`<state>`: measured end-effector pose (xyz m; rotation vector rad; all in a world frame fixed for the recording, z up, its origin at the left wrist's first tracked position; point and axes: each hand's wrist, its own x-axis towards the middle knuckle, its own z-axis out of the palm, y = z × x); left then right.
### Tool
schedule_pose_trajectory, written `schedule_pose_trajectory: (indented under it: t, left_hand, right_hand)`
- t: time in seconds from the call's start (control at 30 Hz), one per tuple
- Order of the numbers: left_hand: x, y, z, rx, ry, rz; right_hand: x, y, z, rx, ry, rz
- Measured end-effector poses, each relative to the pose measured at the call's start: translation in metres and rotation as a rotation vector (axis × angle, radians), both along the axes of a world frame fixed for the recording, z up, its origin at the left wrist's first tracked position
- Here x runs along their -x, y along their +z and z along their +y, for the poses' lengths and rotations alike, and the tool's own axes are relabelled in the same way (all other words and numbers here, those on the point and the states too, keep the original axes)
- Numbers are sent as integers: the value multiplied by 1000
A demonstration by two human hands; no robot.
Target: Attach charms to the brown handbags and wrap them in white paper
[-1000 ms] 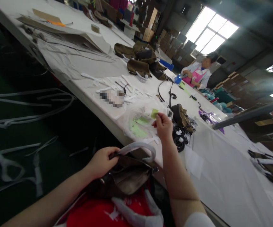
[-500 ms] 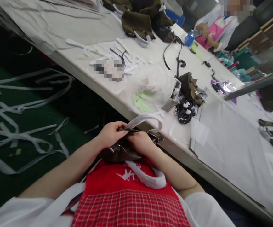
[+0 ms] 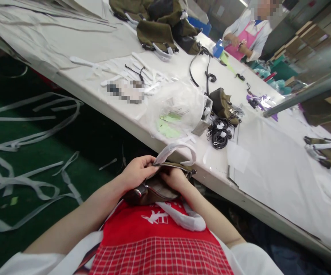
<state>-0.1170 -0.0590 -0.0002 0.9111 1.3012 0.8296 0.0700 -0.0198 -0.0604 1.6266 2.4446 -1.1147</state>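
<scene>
A brown-olive bag (image 3: 156, 190) with a zipper and white-wrapped handles rests against the red apron, at the table's near edge. My left hand (image 3: 139, 171) pinches the bag's upper rim beside the base of one handle (image 3: 179, 147). My right hand (image 3: 176, 178) reaches into the bag's opening, its fingertips partly hidden by the fabric; what they grip, if anything, does not show. The other handle (image 3: 186, 221) hangs down over the apron.
On the white table (image 3: 136, 118) lie a clear plastic bag (image 3: 176, 110), coiled black straps (image 3: 219, 137) and olive bags (image 3: 156, 34). A metal pole (image 3: 297, 95) crosses at right. A person in a pink apron (image 3: 244, 40) stands across the table. White strips litter the green floor.
The view has shifted, so the table's things sit further left. The bag's mouth shows wider, with more of its inside visible. Both hands remain at the bag.
</scene>
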Motion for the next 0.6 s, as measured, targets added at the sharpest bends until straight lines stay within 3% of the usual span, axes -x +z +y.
schedule_pose_trajectory:
  t: [0.17,0.47,0.6]
  left_hand:
    - [0,2,-2,17,-1,-33]
    - [3,7,-3,29,2,-2]
    - [5,7,-4,15,-2,16]
  right_hand:
    - [7,-11,1,56,-102,158]
    - [10,2,-7,-15,-185,120]
    - [9,10,-8,-33,-104,61]
